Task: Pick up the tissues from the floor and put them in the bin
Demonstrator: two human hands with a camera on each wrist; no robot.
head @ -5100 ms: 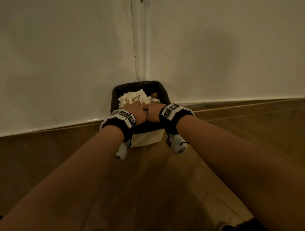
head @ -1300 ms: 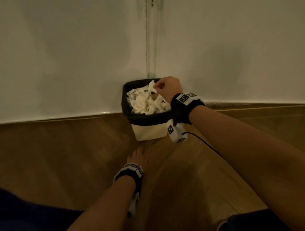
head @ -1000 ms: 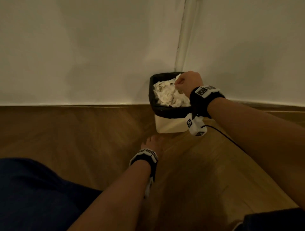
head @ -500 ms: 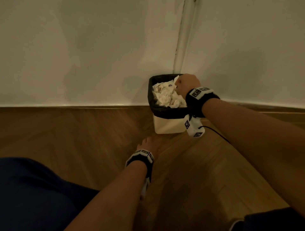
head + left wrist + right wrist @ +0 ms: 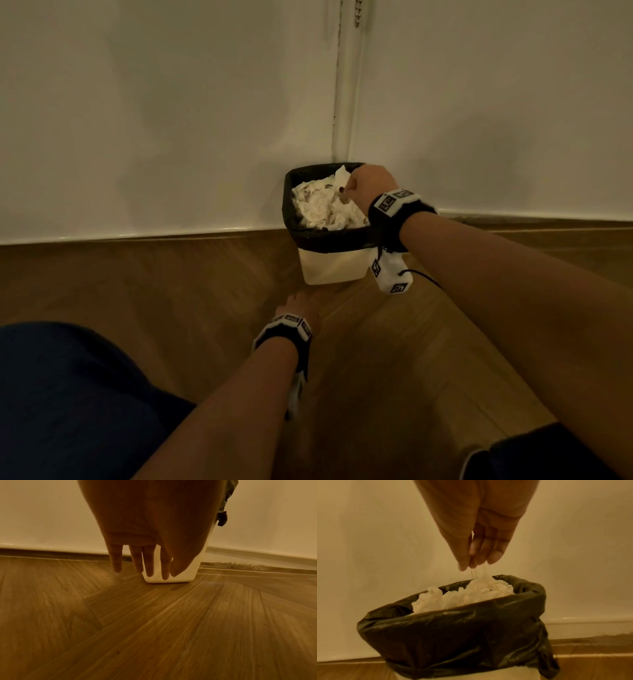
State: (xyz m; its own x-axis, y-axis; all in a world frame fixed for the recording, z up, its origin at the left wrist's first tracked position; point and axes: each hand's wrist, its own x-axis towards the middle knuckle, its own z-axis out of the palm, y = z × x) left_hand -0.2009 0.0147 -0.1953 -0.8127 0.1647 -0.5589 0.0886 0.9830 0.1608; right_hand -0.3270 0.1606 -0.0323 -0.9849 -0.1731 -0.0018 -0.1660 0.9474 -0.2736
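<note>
Her right hand [image 5: 476,545] hangs directly above the heaped bin [image 5: 453,635], fingertips pinching a tissue [image 5: 481,574] that trails straight down onto the pile, while the left hand [image 5: 145,545] rests flat-fingered on the floor nearer her.

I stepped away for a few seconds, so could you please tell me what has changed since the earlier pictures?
The left hand came off the bin and went down to the floor in front of it, fingers straight. The right hand stayed over the bin and now pinches a tissue at the top of the pile. The bin itself has not moved.
</note>
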